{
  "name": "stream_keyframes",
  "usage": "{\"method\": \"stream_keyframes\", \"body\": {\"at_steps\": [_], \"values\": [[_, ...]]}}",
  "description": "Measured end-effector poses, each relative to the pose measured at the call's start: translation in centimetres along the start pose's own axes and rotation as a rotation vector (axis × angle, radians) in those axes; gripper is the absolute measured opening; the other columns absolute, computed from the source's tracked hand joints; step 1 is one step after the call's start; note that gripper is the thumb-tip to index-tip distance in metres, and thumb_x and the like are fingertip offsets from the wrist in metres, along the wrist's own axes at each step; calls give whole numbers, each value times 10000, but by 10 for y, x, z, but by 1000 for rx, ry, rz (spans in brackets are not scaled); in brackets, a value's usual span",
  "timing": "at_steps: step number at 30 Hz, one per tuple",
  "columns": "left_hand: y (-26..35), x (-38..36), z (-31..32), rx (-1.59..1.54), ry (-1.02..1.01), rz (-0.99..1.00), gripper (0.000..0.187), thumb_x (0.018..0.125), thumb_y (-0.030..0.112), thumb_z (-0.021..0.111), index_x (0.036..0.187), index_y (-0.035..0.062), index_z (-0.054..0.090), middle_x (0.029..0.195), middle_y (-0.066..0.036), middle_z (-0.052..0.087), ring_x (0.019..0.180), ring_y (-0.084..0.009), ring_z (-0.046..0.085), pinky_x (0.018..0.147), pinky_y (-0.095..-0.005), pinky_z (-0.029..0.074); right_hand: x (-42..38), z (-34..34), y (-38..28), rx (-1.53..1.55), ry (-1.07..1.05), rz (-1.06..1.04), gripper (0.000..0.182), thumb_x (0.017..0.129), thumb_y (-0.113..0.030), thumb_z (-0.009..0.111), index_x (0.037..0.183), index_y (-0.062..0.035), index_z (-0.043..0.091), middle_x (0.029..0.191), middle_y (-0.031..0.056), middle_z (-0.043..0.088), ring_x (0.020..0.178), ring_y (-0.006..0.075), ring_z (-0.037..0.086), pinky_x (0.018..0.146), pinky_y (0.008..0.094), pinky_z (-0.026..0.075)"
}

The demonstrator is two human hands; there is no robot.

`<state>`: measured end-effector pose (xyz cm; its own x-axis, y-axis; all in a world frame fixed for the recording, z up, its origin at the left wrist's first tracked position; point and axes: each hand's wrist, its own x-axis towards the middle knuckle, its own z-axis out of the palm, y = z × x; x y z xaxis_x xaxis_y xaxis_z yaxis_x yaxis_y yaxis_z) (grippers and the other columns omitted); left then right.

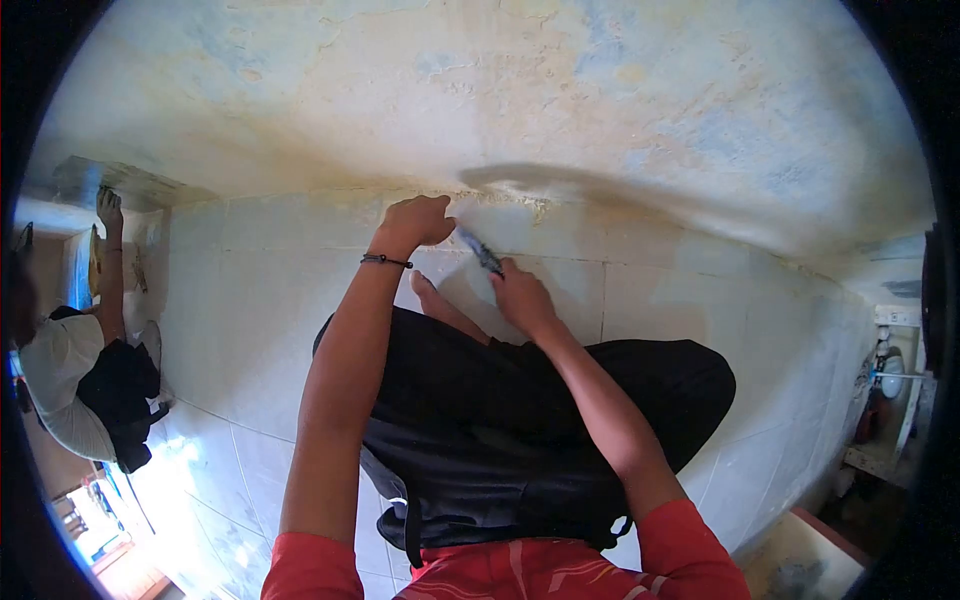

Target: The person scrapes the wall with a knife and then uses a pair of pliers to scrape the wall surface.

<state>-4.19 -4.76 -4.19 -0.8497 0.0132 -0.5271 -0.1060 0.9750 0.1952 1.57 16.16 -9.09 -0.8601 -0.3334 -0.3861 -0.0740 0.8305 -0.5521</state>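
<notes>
My right hand is wrapped round the dark, speckled handle of a scraper. Its narrow pale end points up and left, close to my left hand. That left hand is closed, knuckles up, over the tiles at the foot of the wall; anything inside its fingers is hidden. Just ahead of both hands, rough, flaking material runs along the joint between the wall and the tiled floor. The wall is patchy cream and blue.
My bare foot rests on the tiles below my hands, between my bent legs. At the left, another person reaches a hand up to the wall. Pipes and a white frame stand at the far right.
</notes>
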Motion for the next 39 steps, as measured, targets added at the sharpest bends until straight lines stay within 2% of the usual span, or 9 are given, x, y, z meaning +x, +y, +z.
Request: {"method": "stream_keyframes", "body": {"at_steps": [4,8,10,13,16,24,31,33,39], "values": [[-2,-1,0,-1,2,-4,432,854,375,493,1181,98,545,1125,-146,621,1074,-316,579,903,-439,463,0,3,-3,-58,-73,-62,304,939,-294,454,1059,-17,479,802,265,627,777,451,619,699,534,488],[0,-3,-4,-5,2,-16,431,855,374,494,1182,98,546,1130,-146,620,1073,-315,580,905,-438,462,10,-17,10,-54,57,-3,313,940,-296,454,1046,-2,480,806,256,628,778,448,621,702,530,490],[0,-1,-5,5,-51,6,524,883,411,495,1317,120,457,1157,-177,603,1085,-356,562,920,-460,452,10,-18,13,-35,82,72,320,939,-297,455,1047,3,482,815,254,628,782,446,621,705,528,491],[0,1,-3,6,-46,1,529,882,411,493,1323,122,450,1162,-177,600,1086,-356,562,919,-458,453,3,0,5,-46,54,9,326,940,-299,454,1041,9,487,836,261,626,796,443,620,706,524,491],[-1,-1,-4,-3,-47,3,530,882,408,492,1326,123,447,1172,-176,596,1093,-355,558,922,-459,450,-2,7,-4,-80,-74,-47,330,939,-299,455,1040,13,491,843,268,623,804,444,618,702,522,491],[0,1,-5,-7,-47,5,526,885,414,490,1323,124,451,1187,-179,586,1110,-351,547,931,-463,444,9,-20,16,3,93,93,322,932,-306,458,1047,-7,487,849,268,624,825,469,602,747,554,468],[-2,-2,-6,-4,-36,7,527,884,422,490,1319,128,455,1182,-178,589,1110,-354,546,933,-461,442,-5,5,-4,-1,-67,-60,307,928,-297,476,1039,-11,494,779,306,607,791,479,595,713,545,468],[-2,-3,-6,-9,-35,5,528,882,423,491,1318,126,457,1181,-179,589,1110,-355,547,933,-461,443,5,-10,7,-46,-33,-1,363,934,-317,460,1086,12,471,837,260,628,821,458,608,730,551,470],[4,-3,-7,-7,-30,4,485,868,397,491,1260,110,498,1166,-156,601,1101,-330,558,927,-446,446,6,-11,18,-10,37,79,343,929,-314,470,1103,-18,479,838,268,625,822,456,609,730,549,470]]}}
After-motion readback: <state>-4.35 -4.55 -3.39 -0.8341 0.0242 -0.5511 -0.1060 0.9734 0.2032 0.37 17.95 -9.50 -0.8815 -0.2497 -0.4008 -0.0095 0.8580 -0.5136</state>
